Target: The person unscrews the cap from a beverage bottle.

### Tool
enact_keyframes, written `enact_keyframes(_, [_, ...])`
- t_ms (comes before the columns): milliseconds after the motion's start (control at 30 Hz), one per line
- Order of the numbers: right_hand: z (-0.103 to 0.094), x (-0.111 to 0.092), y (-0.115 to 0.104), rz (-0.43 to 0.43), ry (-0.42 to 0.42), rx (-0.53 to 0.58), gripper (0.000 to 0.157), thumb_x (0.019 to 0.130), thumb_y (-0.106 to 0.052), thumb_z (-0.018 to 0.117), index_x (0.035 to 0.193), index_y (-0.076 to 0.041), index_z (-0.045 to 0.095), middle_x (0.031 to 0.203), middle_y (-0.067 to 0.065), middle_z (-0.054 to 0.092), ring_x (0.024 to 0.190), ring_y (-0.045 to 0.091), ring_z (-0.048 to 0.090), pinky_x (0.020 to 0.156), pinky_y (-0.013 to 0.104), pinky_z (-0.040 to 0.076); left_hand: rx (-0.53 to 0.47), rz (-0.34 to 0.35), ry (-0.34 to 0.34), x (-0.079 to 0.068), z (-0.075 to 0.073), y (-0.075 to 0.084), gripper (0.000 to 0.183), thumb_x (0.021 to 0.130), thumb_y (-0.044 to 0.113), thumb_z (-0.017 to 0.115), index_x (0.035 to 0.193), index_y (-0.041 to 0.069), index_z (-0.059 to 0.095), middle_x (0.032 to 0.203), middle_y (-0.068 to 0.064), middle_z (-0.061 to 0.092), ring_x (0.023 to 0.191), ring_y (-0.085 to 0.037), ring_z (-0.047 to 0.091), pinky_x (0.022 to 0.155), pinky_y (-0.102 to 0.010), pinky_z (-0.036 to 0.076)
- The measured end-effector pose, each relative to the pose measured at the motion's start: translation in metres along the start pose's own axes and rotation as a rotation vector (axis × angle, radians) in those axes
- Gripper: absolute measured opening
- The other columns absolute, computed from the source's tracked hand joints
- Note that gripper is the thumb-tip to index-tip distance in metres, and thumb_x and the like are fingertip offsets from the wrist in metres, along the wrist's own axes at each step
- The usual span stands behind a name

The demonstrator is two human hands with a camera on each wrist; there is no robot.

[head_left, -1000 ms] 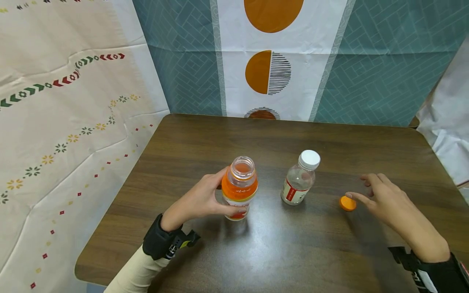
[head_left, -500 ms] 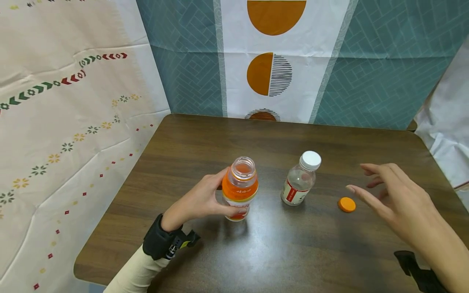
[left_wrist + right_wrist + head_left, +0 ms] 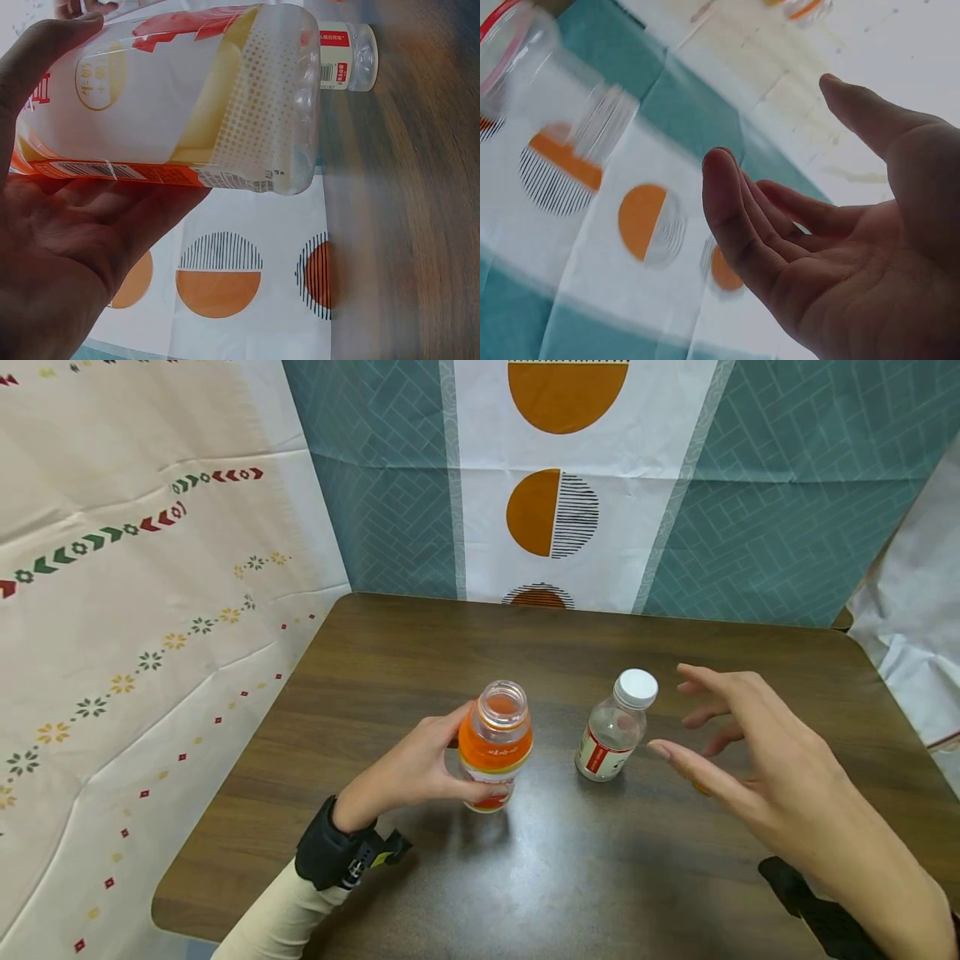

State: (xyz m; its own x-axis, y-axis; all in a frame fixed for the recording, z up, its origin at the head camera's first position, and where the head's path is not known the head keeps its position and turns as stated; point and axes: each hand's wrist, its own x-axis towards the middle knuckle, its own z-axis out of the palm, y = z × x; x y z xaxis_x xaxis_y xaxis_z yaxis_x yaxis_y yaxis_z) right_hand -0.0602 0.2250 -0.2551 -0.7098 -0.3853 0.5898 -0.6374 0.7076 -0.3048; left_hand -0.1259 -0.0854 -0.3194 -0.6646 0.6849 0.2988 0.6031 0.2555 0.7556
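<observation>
Right grip (image 3: 780,764) moved left, spread | left grip (image 3: 418,768) clasping orange bottle (image 3: 495,745) | orange cap (image 3: 701,788) obscured

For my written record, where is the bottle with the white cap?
In the head view, the white-capped bottle stands on the table, between the open orange bottle on its left and the right hand on its right.

Orange-labelled bottle (image 3: 495,748), white cap (image 3: 636,688), brown wood-grain table (image 3: 420,652)

The left bottle (image 3: 497,750) and right bottle (image 3: 610,739) look like clear, glossy plastic, the white cap (image 3: 636,688) smooth. The wood-grained table (image 3: 420,652) shines nearer; the far hanging (image 3: 397,527) and left hanging (image 3: 150,602) resemble creased cloth.
</observation>
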Motion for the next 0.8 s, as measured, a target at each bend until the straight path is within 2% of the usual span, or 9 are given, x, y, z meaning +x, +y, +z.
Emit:
enact_keyframes(133, [0.008,0.012,-0.011,-0.033,-0.037,0.066,0.072,0.069,-0.008,0.079,0.133,0.001,0.047,0.115,0.006,0.056,0.094,0.010,0.055,0.069,0.012,0.048,0.002,0.003,-0.003,0.001,0.001,0.000,0.061,0.069,0.009,0.082,0.121,0.004,0.049,0.108,-0.005,0.065,0.096,-0.011,0.060,0.087,-0.041,0.051])
enact_keyframes(367, [0.032,0.026,-0.022,-0.060,-0.098,0.130,0.072,0.072,-0.019,0.080,0.133,0.000,0.045,0.116,0.005,0.055,0.086,0.006,0.054,0.066,0.024,0.052,0.008,0.002,-0.005,0.002,0.002,0.000,0.061,0.070,0.009,0.082,0.121,0.003,0.049,0.107,-0.006,0.066,0.095,-0.011,0.060,0.086,-0.040,0.052])
enact_keyframes(533, [0.047,0.031,-0.031,-0.011,-0.181,0.142,0.071,0.077,-0.033,0.076,0.133,-0.002,0.044,0.121,0.004,0.053,0.084,0.005,0.051,0.064,0.028,0.054,-0.003,0.020,-0.009,0.005,0.002,0.001,0.062,0.069,0.008,0.082,0.121,0.001,0.048,0.106,-0.008,0.066,0.094,-0.012,0.060,0.085,-0.039,0.052])
enact_keyframes(700, [0.059,0.037,-0.036,0.038,-0.224,0.143,0.071,0.079,-0.042,0.072,0.134,-0.006,0.044,0.120,-0.002,0.051,0.075,0.004,0.046,0.056,0.023,0.050,-0.021,0.046,-0.008,0.007,0.003,0.000,0.064,0.069,0.008,0.082,0.122,0.001,0.047,0.107,-0.010,0.066,0.095,-0.013,0.060,0.084,-0.039,0.053])
enact_keyframes(800, [0.065,0.040,-0.036,0.038,-0.238,0.165,0.070,0.080,-0.045,0.071,0.133,-0.008,0.045,0.117,-0.005,0.050,0.084,0.005,0.048,0.064,0.025,0.052,-0.023,0.066,-0.002,0.007,0.004,-0.006,0.066,0.070,0.008,0.081,0.125,0.000,0.045,0.109,-0.010,0.065,0.097,-0.015,0.060,0.085,-0.040,0.053])
